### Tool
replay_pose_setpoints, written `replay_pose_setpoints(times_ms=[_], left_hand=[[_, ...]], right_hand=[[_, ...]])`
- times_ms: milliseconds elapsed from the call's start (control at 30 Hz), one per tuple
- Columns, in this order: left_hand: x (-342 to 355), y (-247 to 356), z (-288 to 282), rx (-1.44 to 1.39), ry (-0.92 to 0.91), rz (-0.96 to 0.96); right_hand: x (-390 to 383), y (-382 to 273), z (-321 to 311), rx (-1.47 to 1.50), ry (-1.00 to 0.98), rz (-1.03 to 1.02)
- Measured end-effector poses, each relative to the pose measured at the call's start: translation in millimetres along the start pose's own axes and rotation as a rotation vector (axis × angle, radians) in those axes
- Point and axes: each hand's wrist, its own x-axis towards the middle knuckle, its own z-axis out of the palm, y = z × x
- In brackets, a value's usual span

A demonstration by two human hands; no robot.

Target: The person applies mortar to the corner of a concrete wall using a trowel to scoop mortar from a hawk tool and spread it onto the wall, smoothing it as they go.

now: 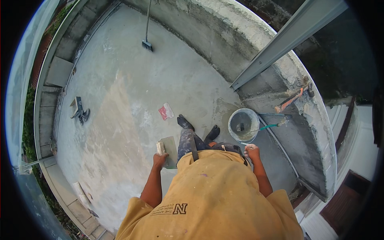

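Note:
My left hand [159,161] is closed round the pale, block-like handle of a flat trowel [171,151], whose greyish rectangular plate hangs beside my left leg. My right hand [252,152] is held low by my right hip, its fingers curled. A short, thin white piece [245,144] sticks out of them toward the bucket; its kind is not clear. Just ahead of that hand stands a round bucket [245,113] with grey wet material inside. A tool with a green handle [269,126] leans over the bucket's right rim, its other end inside.
A red and white packet [166,111] lies on the concrete floor [132,80] ahead of my feet. Farther off are a broom [147,45] and, at left, a box with dark items [78,108]. An orange-handled hammer [291,100] rests on the right wall, near a slanting metal beam [280,48].

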Motion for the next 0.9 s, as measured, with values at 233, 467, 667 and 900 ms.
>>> replay_pose_setpoints(times_ms=[233,467,667,900], left_hand=[[1,-2,-3,-0.038,-0.002,0.001],[3,2,-6,-0.098,-0.043,-0.038],[4,5,-10,-0.082,-0.046,-0.031],[7,1,-14,-0.093,-0.055,0.028]], right_hand=[[1,-7,3,-0.016,0.018,-0.01],[0,-5,6,0.016,0.004,0.023],[1,2,7,-0.004,-0.01,0.009],[-3,3,5,-0.006,-0.002,0.011]])
